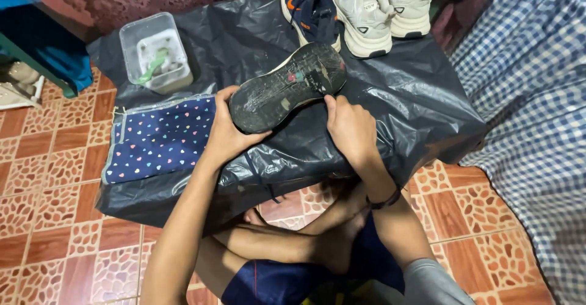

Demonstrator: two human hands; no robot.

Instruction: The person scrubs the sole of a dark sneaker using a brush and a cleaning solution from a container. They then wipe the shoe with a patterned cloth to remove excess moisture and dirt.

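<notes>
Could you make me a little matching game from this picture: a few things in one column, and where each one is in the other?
Things:
1. dark shoe
2. clear plastic tub
3. heart-print cloth
4. white sneakers

Places:
A. far edge of the black plastic sheet
B. sole up, between left hand and right hand
C. far left corner
D. spread flat, left of the hands

Pairs: 1-B, 2-C, 3-D, 4-A

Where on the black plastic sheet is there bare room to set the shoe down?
Bare: the black plastic sheet right of the upturned dark shoe, below the white sneakers. Crowded: the top edge and left side, with the clear plastic tub and heart-print cloth.
</notes>
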